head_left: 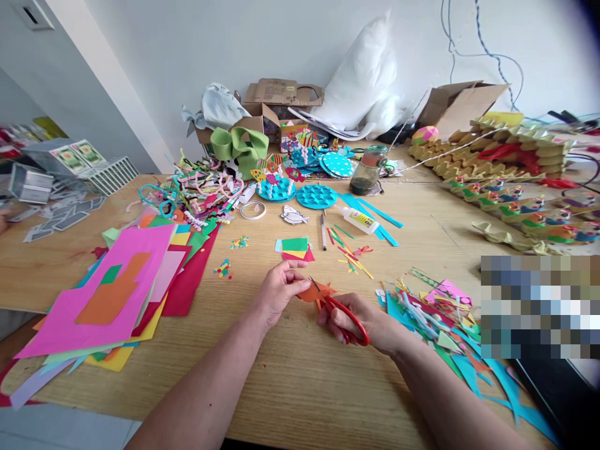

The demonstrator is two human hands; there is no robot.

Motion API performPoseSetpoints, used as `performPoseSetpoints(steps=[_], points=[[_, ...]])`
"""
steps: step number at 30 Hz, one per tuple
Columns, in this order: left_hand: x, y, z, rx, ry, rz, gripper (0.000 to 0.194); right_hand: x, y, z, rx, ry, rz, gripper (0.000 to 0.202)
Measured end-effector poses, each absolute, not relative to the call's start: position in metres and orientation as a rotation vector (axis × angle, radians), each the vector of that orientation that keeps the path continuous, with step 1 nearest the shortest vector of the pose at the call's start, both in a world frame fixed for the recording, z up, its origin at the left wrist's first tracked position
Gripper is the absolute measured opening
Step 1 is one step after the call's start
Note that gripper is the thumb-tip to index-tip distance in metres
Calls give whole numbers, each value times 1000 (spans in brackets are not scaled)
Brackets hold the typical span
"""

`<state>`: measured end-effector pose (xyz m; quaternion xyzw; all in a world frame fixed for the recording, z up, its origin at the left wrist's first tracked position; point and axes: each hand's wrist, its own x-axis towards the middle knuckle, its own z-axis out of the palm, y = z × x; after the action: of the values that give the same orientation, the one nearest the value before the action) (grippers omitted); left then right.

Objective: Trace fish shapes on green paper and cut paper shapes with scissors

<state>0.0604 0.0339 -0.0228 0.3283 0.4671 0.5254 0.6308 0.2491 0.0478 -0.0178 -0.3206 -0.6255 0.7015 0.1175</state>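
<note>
My left hand [284, 289] pinches an orange paper cutout [311, 294] by its left end, above the wooden table [276, 387]. In my right hand [359, 319] are red-handled scissors [352, 322], with fingers through the loops. Their blades are parted and lie across the orange paper, which has pointed edges on its right side. Just beyond my hands lie small green, yellow and red paper pieces [295, 245]. A pen [323, 232], a white fish-shaped cutout [294, 215], a glue bottle [360, 220] and thin coloured paper strips [349, 253] are farther back.
Coloured paper sheets [154, 275] are stacked at left. Paper scraps [445, 325] cover the right side. Blue scalloped discs [316, 196], a glass jar [368, 172] and a tape ring [253, 210] stand behind. Egg cartons [469, 150] with small painted figures sit at back right.
</note>
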Motion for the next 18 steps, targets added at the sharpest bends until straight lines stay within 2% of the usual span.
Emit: performPoseSetpoints(steps=[8,18], points=[[60,34,-18,619,1026,1185,54,250,47,-20,-904,-1769,2074,62],[60,32,-18,624,1045,1187,52,250,47,-21,-908,-1772,2074,62]])
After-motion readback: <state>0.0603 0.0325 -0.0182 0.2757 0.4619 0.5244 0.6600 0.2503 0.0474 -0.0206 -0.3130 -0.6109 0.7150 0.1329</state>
